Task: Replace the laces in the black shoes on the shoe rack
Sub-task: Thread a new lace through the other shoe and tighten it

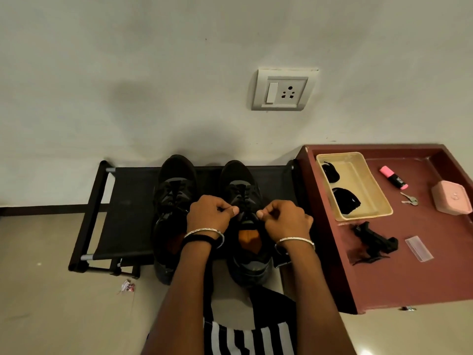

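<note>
Two black shoes stand side by side on the black shoe rack [120, 201], toes toward the wall. The left shoe [174, 196] is laced and untouched. Over the right shoe [240, 185] both my hands work near the top eyelets. My left hand [211, 213] pinches a black lace end between thumb and fingers on the shoe's left side. My right hand [284, 217] pinches the other lace end on the right side. The lace itself is hard to see against the black shoe. An orange insole shows inside the right shoe.
A maroon tray-like table [332, 252] stands to the right. It holds a beige tray [363, 172] with two coiled black laces, a pink highlighter [393, 177], keys [409, 199], a pink box [451, 201], a black tangle [371, 243] and a clear packet [419, 248]. A wall socket [284, 89] is above.
</note>
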